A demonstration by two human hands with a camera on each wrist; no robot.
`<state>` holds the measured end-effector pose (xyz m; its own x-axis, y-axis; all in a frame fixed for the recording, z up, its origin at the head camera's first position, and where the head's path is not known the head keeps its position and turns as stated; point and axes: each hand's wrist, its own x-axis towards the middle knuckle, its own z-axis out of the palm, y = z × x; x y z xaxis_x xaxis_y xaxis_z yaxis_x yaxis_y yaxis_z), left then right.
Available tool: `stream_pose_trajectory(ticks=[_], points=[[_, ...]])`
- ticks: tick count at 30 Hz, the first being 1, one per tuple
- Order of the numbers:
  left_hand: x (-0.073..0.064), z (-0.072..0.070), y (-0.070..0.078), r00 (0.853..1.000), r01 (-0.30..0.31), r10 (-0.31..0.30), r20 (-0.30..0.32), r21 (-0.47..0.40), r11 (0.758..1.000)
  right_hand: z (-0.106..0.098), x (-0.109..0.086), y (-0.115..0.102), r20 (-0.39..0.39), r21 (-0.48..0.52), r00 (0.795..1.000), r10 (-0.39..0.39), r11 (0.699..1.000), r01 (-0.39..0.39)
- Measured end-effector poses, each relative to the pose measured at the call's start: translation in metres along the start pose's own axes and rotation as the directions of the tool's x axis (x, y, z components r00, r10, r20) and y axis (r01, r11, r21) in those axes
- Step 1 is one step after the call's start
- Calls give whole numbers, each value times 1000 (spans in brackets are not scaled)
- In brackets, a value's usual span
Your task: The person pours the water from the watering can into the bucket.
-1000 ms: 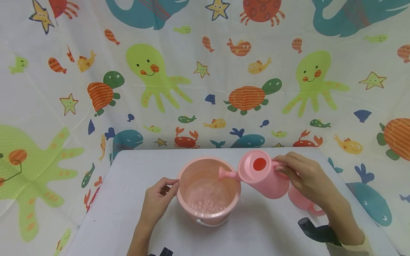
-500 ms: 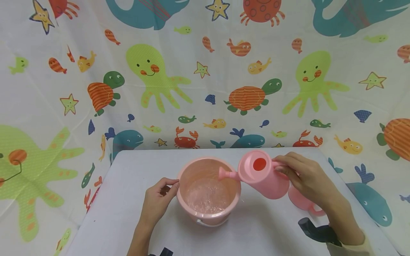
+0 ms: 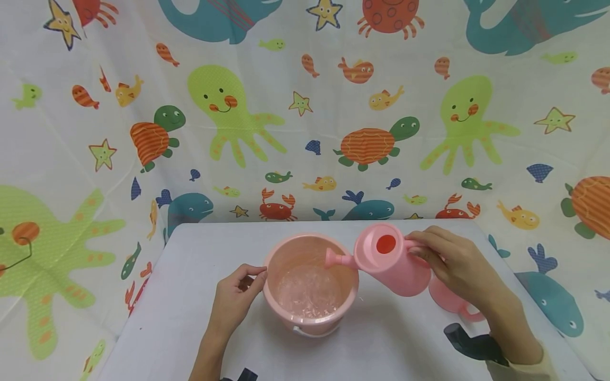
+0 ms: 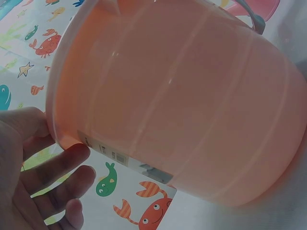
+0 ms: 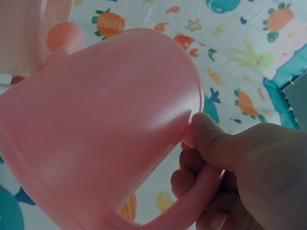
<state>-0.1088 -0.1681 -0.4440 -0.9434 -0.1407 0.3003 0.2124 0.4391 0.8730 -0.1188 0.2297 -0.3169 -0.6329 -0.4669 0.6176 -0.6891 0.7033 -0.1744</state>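
Observation:
A peach-pink bucket [image 3: 310, 312] stands on the white table, with rippling water [image 3: 310, 288] inside. At its left rim my left hand [image 3: 238, 293] pinches the edge between thumb and forefinger; the left wrist view shows the other fingers beside the bucket's wall [image 4: 182, 105]. My right hand [image 3: 452, 264] grips the handle [image 5: 192, 196] of a pink watering can [image 3: 393, 264]. The can is tilted left, its spout [image 3: 340, 259] over the bucket's right rim. Any stream from the spout is too faint to make out.
Behind the right hand, a pink cup-like thing with a handle [image 3: 472, 313] stands on the table [image 3: 190, 264], partly hidden. The bucket's white handle [image 3: 314, 334] hangs at its front. A curtain [image 3: 295, 148] printed with sea animals surrounds the table's back and sides.
The ripples on the water in the bucket shift from frame to frame. Both hands, the bucket and the watering can keep their places.

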Motion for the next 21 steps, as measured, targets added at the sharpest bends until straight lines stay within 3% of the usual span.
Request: stream_pose_trajectory(ticks=[21], points=[[0,-1,2,1000,4,-3,10,-17,1000,-2,2,-1,6,8,1000,-13,1000,13]])
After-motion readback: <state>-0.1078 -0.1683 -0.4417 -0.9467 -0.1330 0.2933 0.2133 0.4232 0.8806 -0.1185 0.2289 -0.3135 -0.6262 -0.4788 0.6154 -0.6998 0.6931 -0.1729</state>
